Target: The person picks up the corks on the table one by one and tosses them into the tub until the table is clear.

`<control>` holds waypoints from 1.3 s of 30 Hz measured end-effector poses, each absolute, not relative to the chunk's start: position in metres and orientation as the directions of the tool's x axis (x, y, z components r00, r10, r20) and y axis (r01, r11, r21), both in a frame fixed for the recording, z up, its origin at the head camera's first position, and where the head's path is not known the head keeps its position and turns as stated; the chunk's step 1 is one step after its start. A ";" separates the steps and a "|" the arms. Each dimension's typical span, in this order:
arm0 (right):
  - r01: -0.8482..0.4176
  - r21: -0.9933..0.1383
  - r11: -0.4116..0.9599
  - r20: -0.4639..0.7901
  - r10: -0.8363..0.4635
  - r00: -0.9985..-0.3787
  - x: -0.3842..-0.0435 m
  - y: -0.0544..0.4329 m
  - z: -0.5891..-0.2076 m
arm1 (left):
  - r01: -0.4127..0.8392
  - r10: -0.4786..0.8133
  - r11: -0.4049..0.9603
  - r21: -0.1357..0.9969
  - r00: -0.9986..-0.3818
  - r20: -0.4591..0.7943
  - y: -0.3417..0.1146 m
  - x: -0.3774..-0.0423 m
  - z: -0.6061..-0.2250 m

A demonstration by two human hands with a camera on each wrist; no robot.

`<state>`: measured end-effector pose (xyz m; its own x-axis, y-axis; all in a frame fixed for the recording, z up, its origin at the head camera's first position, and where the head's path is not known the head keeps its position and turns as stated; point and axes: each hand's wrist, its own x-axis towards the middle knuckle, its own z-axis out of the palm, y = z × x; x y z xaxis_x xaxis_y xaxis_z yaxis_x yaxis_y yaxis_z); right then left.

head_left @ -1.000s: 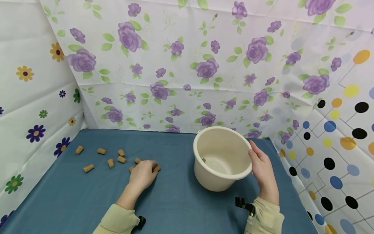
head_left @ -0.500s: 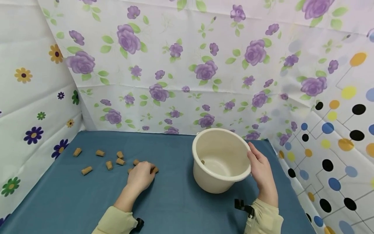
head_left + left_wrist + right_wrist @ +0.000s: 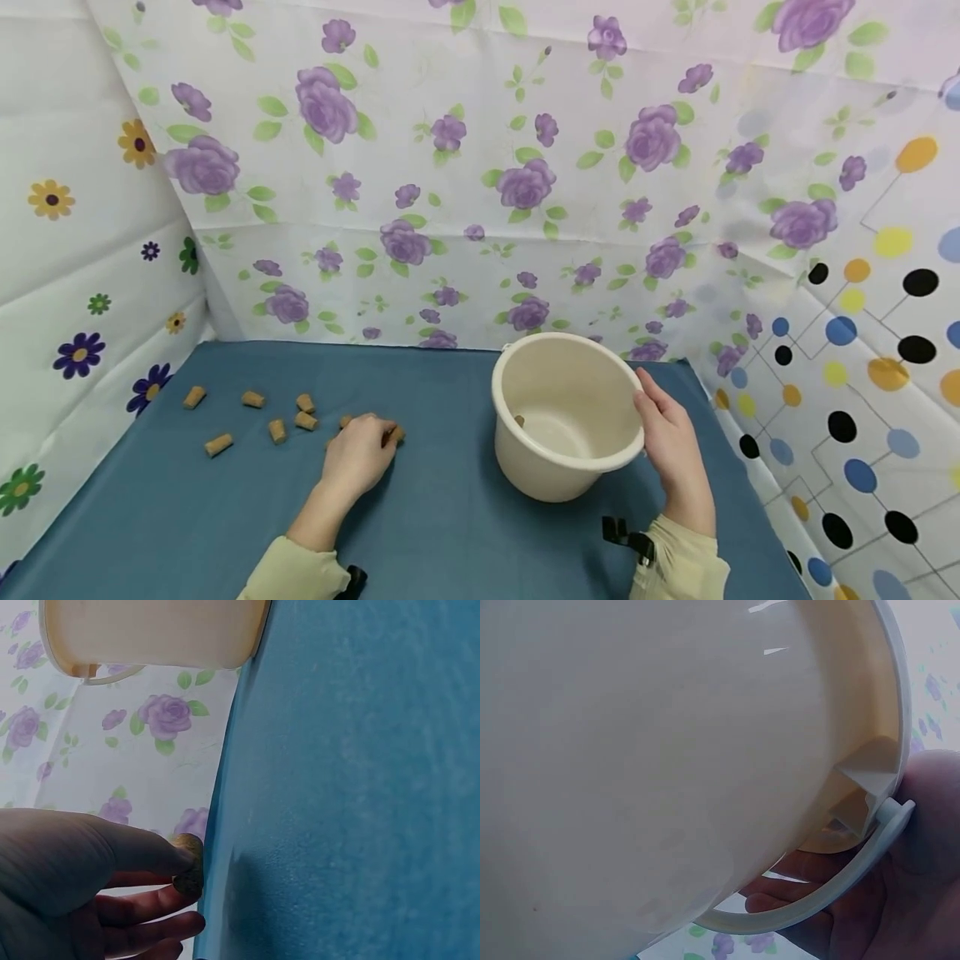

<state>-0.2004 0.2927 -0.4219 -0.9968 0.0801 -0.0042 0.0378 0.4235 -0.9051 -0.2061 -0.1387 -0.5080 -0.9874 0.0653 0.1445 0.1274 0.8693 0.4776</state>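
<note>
My left hand (image 3: 360,457) is low over the blue cloth, holding a cork (image 3: 188,866) between thumb and fingers, as the left wrist view shows. In the head view that cork's end peeks out past the fingertips, and another cork (image 3: 345,422) is partly hidden behind the hand. On the right, a cream plastic bucket (image 3: 547,475) leans a little, its mouth towards me. My right hand (image 3: 675,450) grips its rim, thumb at the edge and fingers behind the outside wall, near the handle (image 3: 810,904). Inside the bucket, one small cork (image 3: 519,421) shows.
Several loose corks (image 3: 277,431) lie scattered on the blue cloth (image 3: 450,533) to the left of my left hand. A floral sheet (image 3: 465,167) hangs at the back, a daisy-print sheet (image 3: 67,283) at the left and a dotted sheet (image 3: 885,375) at the right.
The head view has shifted slightly, so everything sits a little lower and further left. Both hands stay in nearly the same places, at the cork and the bucket rim.
</note>
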 end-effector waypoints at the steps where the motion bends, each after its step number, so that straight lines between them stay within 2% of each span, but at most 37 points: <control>1: 0.034 -0.906 0.423 -0.001 0.077 -0.997 -0.201 0.292 -0.422 | 0.127 0.060 0.872 0.472 -0.986 0.153 -0.139 -0.206 -0.507; 39: 0.025 -0.892 0.451 0.018 0.090 -0.996 -0.199 0.291 -0.420 | 0.144 0.022 0.840 0.523 -0.972 0.232 -0.147 -0.209 -0.497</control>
